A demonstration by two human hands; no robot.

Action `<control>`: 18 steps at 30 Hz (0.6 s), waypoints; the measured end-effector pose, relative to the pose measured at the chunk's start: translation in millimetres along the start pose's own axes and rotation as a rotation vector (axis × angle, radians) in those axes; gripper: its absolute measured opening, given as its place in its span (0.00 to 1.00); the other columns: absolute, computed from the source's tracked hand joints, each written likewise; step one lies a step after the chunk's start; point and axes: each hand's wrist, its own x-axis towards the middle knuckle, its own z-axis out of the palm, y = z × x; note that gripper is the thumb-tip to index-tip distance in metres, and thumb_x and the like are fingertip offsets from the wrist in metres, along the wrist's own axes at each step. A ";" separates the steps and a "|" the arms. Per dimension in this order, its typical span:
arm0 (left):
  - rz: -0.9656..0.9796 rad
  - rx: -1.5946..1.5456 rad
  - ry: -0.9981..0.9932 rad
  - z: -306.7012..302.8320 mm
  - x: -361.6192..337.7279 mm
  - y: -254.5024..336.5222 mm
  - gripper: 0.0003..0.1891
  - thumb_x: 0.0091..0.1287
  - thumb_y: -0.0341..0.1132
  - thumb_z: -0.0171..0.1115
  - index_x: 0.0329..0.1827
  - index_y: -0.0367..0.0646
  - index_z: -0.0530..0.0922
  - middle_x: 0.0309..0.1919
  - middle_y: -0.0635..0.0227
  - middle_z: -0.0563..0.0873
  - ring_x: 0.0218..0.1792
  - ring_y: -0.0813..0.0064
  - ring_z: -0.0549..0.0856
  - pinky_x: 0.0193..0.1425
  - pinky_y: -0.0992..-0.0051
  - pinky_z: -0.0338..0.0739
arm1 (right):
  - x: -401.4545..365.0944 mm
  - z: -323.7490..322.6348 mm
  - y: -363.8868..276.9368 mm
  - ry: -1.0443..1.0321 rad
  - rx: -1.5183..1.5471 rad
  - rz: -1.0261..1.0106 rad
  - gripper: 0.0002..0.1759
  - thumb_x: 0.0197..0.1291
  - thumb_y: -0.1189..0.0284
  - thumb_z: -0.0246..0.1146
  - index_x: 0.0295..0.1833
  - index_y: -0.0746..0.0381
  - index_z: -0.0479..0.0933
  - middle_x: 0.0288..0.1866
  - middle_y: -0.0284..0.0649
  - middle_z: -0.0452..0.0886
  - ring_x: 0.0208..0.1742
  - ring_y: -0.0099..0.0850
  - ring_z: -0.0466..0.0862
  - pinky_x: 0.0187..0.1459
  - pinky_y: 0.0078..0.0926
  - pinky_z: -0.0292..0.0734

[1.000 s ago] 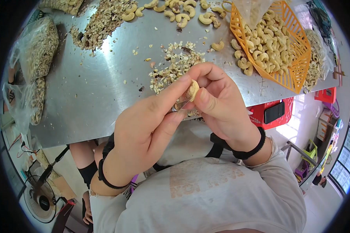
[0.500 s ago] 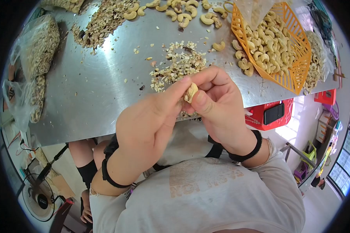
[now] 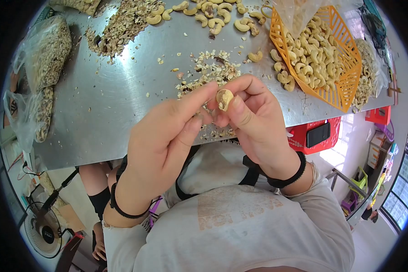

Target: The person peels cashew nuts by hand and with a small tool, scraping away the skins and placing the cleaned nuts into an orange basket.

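Note:
A cashew nut [image 3: 224, 99] with brown skin on one side is pinched between the thumb and fingers of my right hand [image 3: 254, 115]. My left hand [image 3: 161, 129] is just left of the nut, its thumb and forefinger apart, with nothing visible between them. Both hands are above the near edge of the metal table [image 3: 99, 118]. Beyond them lies a pile of pale nut crumbs and skins [image 3: 213, 68], partly hidden by my fingers. More whole cashews [image 3: 213, 16] are scattered further back.
An orange basket [image 3: 349, 68] of cashews stands at the right, a bag of bits [image 3: 362, 81] beside it. A filled plastic bag [image 3: 52, 54] lies at the left, near a brown heap of scraps [image 3: 118, 34]. A phone [image 3: 318, 134] rests on a red stool [image 3: 299, 138].
My left thumb and forefinger have drawn back left from the cashew and spread. In my right hand the nut has turned, showing more of its brown skin.

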 end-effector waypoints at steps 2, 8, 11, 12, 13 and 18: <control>0.007 -0.024 -0.008 0.5 -0.9 -1.2 0.19 0.54 0.24 0.54 0.52 0.42 0.71 0.34 0.63 0.80 0.29 0.72 0.78 0.34 0.79 0.71 | 1.1 -1.7 1.7 -0.001 0.003 -0.006 0.12 0.51 0.72 0.61 0.38 0.65 0.67 0.32 0.36 0.75 0.32 0.20 0.75 0.36 0.15 0.71; 0.033 -0.043 -0.047 2.7 1.8 1.2 0.22 0.54 0.23 0.54 0.54 0.43 0.69 0.38 0.62 0.80 0.33 0.71 0.80 0.36 0.78 0.72 | 0.7 0.8 1.3 -0.005 0.007 -0.044 0.12 0.51 0.73 0.61 0.38 0.66 0.67 0.32 0.38 0.75 0.32 0.23 0.76 0.35 0.17 0.73; 0.031 -0.013 -0.054 2.4 1.8 3.3 0.23 0.53 0.23 0.55 0.54 0.43 0.68 0.37 0.61 0.80 0.32 0.68 0.80 0.36 0.78 0.72 | 0.4 0.5 0.8 -0.014 0.005 -0.059 0.12 0.51 0.75 0.61 0.38 0.67 0.66 0.32 0.39 0.75 0.32 0.23 0.76 0.35 0.19 0.74; 0.031 0.002 -0.051 2.9 1.6 4.4 0.21 0.54 0.23 0.54 0.53 0.41 0.69 0.36 0.62 0.80 0.33 0.72 0.79 0.38 0.79 0.71 | 0.5 0.4 0.9 -0.013 0.001 -0.063 0.12 0.50 0.76 0.61 0.38 0.67 0.66 0.32 0.39 0.75 0.32 0.24 0.76 0.36 0.19 0.74; 0.031 0.018 -0.048 3.5 1.6 5.2 0.20 0.54 0.23 0.54 0.52 0.39 0.70 0.36 0.62 0.80 0.34 0.76 0.78 0.39 0.81 0.70 | 0.5 0.7 0.9 -0.014 0.001 -0.062 0.12 0.50 0.76 0.61 0.38 0.67 0.66 0.32 0.39 0.75 0.32 0.24 0.76 0.36 0.19 0.74; 0.195 0.183 0.076 13.3 1.2 -5.3 0.20 0.53 0.23 0.55 0.52 0.42 0.70 0.31 0.62 0.80 0.29 0.68 0.79 0.31 0.77 0.72 | -1.2 0.5 4.8 0.022 -0.086 -0.126 0.13 0.49 0.76 0.62 0.39 0.66 0.66 0.33 0.38 0.75 0.33 0.22 0.76 0.35 0.16 0.72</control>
